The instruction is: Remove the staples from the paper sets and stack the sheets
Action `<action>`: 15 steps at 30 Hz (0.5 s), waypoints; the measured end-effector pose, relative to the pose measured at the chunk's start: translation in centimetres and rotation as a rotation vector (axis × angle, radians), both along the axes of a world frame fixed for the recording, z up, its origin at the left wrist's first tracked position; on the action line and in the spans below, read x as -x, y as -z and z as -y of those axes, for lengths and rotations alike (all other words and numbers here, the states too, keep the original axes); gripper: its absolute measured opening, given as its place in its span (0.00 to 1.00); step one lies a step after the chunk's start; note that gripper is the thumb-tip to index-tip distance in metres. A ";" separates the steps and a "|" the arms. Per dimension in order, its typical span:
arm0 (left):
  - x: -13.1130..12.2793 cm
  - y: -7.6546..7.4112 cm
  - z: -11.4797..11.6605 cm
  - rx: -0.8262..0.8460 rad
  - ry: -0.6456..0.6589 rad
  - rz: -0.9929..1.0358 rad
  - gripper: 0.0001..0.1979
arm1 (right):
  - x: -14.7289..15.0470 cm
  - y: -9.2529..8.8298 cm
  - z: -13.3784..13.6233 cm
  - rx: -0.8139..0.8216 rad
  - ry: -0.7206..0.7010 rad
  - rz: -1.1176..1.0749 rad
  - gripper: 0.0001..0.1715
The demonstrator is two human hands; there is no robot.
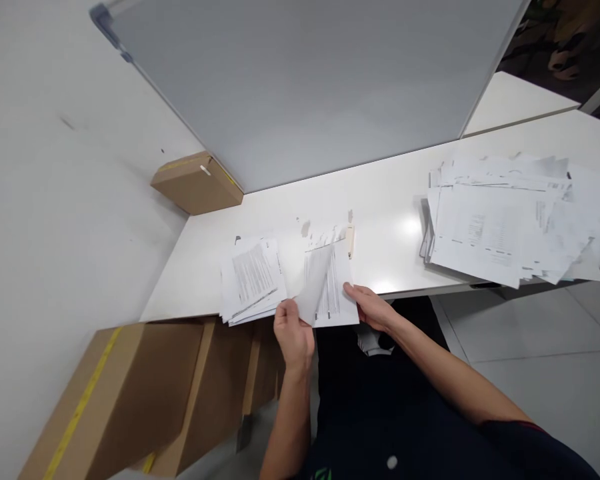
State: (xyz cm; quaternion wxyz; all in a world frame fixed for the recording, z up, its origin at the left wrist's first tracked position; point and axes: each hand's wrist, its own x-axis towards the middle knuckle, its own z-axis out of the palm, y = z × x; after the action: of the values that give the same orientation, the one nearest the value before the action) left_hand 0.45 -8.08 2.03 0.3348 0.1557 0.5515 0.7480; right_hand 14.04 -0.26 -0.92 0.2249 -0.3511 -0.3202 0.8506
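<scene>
Near the table's front edge, my left hand [294,333] pinches the lower left corner of a printed sheet [314,283], which is bent up off the papers beneath. My right hand [371,307] grips the right edge of those printed papers [341,293], thumb on top. Just left of them lies a small stack of printed sheets [254,280], slightly fanned. A narrow beige object [350,241] sits behind the papers in my hands.
A large, untidy pile of papers [500,227] covers the right of the white table [380,193]. A whiteboard [310,87] stands along the back. One cardboard box [197,187] is at the back left corner; several larger boxes [145,393] stand below left.
</scene>
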 end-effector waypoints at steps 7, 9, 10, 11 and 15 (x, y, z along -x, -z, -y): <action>1.7 -1.9 0.2 -0.064 -0.115 0.470 0.16 | 0.3 1.4 0.9 0.017 0.102 0.059 0.14; 1.5 -0.9 0.6 0.001 -0.153 0.487 0.16 | 0.2 1.3 1.3 0.090 0.116 0.050 0.19; 1.2 -0.2 1.0 0.044 -0.163 0.481 0.16 | 0.1 1.2 1.5 0.112 0.121 0.029 0.21; 0.9 0.6 1.3 0.086 -0.170 0.474 0.15 | 0.0 1.1 1.6 0.117 0.124 0.001 0.24; -0.3 3.4 3.1 0.198 -0.169 0.429 0.15 | 0.0 1.1 2.0 0.070 0.141 -0.095 0.28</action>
State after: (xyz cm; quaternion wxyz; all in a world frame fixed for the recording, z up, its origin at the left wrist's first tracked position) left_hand 0.76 -11.16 -1.33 0.3941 -0.0872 0.5494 0.7316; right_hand 14.05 -2.26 -1.97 0.2869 -0.3399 -0.2538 0.8589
